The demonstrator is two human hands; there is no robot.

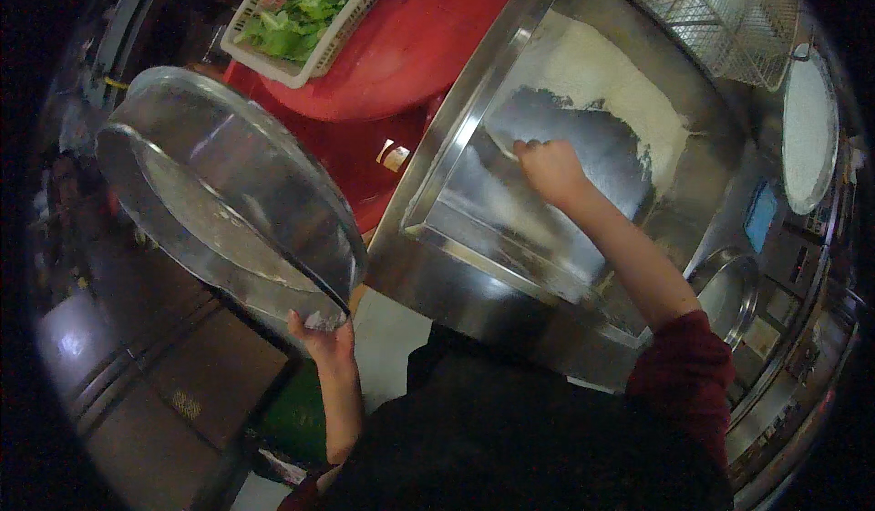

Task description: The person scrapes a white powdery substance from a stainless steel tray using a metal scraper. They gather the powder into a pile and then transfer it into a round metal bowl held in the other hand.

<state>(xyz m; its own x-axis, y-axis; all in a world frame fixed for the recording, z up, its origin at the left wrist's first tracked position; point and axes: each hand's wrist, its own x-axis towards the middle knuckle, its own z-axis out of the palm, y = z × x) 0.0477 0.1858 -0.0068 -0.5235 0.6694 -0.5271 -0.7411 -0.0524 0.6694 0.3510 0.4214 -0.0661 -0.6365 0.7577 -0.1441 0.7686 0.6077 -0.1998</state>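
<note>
On the left, a large round metal sieve point(273, 155) is tipped on its side, with pale powder residue on its inner face. My left hand point(331, 340) grips its lower rim, and white powder shows between thumb and fingers. My right hand point(552, 169) is closed over a stainless steel basin point(472, 265). From its fist juts a thin, pale-edged tool point(504, 145), mostly hidden, whose kind I cannot tell. Pale flour-like powder point(595, 66) lies along the far and right parts of the basin floor. Around my right hand the metal is largely bare, with thin smears of powder.
Beyond the sieve, a plastic basket point(321, 66) of green leaves rests on a red round surface point(396, 66). A wire basket point(724, 25) is at the upper right. Farther right are a round tray of white powder point(810, 135), a blue item point(759, 217) and a round metal pan point(745, 272).
</note>
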